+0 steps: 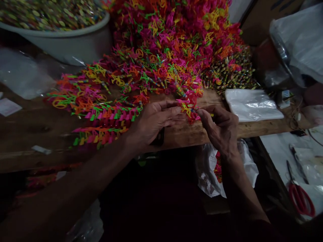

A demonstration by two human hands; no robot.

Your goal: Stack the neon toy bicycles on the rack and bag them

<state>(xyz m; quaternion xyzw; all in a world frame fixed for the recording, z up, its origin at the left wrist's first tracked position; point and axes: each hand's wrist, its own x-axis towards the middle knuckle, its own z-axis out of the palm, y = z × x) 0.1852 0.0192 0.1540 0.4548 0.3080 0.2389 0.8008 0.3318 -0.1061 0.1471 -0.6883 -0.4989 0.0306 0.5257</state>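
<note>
My left hand [155,121] and my right hand [219,129] meet over the front of a wooden table [32,131]. Both pinch a small bunch of bright plastic toy pieces [188,107], pink, red and yellow, held between the fingertips. Just behind the hands rises a big heap of the same neon pieces [171,43] in pink, orange, green and yellow. Rows of them lie sorted on the table at the left [101,111].
A white basin [68,40] full of coloured bits stands at the back left. A stack of clear plastic bags [252,105] lies right of my hands. Red-handled scissors [300,196] rest on a lower surface at the right. A white bag [222,168] hangs under the table edge.
</note>
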